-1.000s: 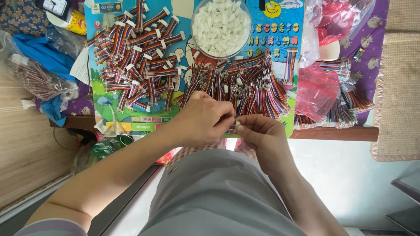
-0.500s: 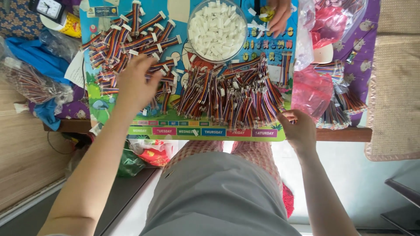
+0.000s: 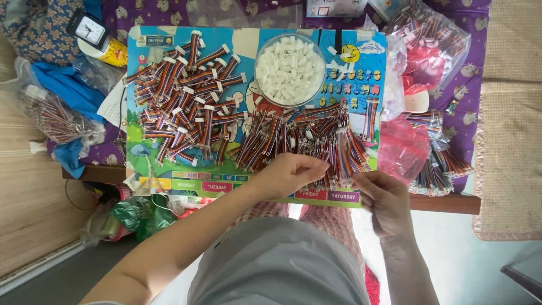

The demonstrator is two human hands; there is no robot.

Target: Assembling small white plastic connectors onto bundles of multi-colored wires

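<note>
Reaching: left hand point(image 3: 291, 172) curls over the near edge of the loose cable pile point(image 3: 299, 144), fingertips pinched on a strand or two.
Right hand: right hand point(image 3: 384, 197) sits at the pile's near right corner, fingers bent around cable ends, seemingly to steady them.
Finished side: bundled cables point(image 3: 180, 107) with white plugs lie heaped apart on the left, likely kept separate.
Supply: bowl of white connectors point(image 3: 289, 69) stands just behind the pile, within reach.
Base: colourful board point(image 3: 364, 76) serves as surface.

Two cable heaps point(image 3: 186, 101) (one bowl point(image 3: 290, 70), one clock point(image 3: 89, 29)).
</note>
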